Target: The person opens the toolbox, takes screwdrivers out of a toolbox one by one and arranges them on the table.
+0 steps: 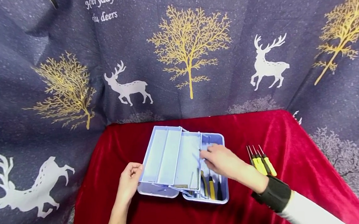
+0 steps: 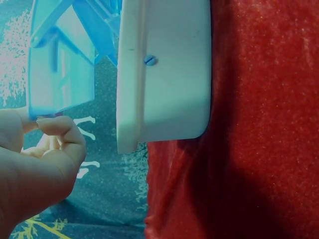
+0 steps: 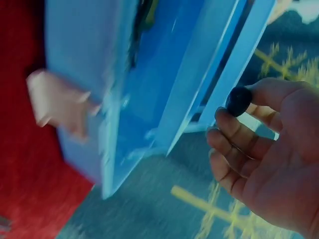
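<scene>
A light blue toolbox (image 1: pixel 224 157) stands unfolded, its stepped trays spread to the left. My left hand (image 1: pixel 130 178) pinches the left edge of the upper tray (image 2: pixel 62 89), thumb and bent forefinger at its corner. Over the boundary between the trays and the deep compartment is my right hand (image 1: pixel 221 161). Between its thumb and forefinger it pinches a small black round-ended object (image 3: pixel 239 101); I cannot tell what kind. Below that hand, a yellow-and-black screwdriver (image 1: pixel 211 188), yellow-handled pliers (image 1: pixel 205 185) and a black-handled tool (image 1: pixel 219 192) lie in the compartment.
Several yellow-and-black screwdrivers (image 1: pixel 261 162) lie side by side right of the toolbox. Thin metal rods (image 1: pixel 191 179) rest at the near end of a tray. Red velvet cloth (image 1: pixel 161 219) covers the table, and a dark curtain (image 1: pixel 197 107) printed with deer and trees hangs behind.
</scene>
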The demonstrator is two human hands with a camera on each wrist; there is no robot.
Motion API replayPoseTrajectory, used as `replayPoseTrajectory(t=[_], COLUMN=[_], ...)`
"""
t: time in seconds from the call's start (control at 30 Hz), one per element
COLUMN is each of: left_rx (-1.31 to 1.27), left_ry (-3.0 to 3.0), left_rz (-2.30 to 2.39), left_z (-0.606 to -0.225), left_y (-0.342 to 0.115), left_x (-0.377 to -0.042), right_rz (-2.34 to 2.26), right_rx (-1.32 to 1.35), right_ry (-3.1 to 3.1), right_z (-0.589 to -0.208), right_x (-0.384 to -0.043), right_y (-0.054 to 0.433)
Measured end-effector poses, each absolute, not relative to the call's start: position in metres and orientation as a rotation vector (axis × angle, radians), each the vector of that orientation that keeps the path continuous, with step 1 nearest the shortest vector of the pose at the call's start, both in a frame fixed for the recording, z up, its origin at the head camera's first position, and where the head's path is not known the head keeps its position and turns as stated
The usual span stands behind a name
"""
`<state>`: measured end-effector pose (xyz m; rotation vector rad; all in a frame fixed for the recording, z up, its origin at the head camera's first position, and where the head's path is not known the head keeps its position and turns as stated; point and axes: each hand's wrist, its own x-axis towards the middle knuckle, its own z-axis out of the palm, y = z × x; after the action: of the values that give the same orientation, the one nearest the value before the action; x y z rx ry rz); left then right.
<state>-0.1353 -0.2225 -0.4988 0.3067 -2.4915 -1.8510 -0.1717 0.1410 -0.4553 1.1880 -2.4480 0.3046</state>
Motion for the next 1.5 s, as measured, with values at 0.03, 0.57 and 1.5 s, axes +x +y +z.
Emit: replayPoseTrajectory(t=[0.03, 0.57, 1.5], left_rx=[0.308, 0.301, 0.313], left_ry=[-2.492, -2.512, -2.506], left_rz=[-1.855, -1.858, -1.851], left_z=[-0.499, -0.501, -0.498], left_y=[-0.222, -0.224, -0.223], left_x=[-0.135, -0.137, -0.135], right_rz=[0.332, 0.635, 0.718], right_rx=[1.157, 0.511, -0.085], right_ry=[-2.46, -2.623, -3.038], right_z=[-0.455, -0.487, -0.549], right_x=[-0.171, -0.16, -0.136], right_y=[0.149, 0.27, 0.36])
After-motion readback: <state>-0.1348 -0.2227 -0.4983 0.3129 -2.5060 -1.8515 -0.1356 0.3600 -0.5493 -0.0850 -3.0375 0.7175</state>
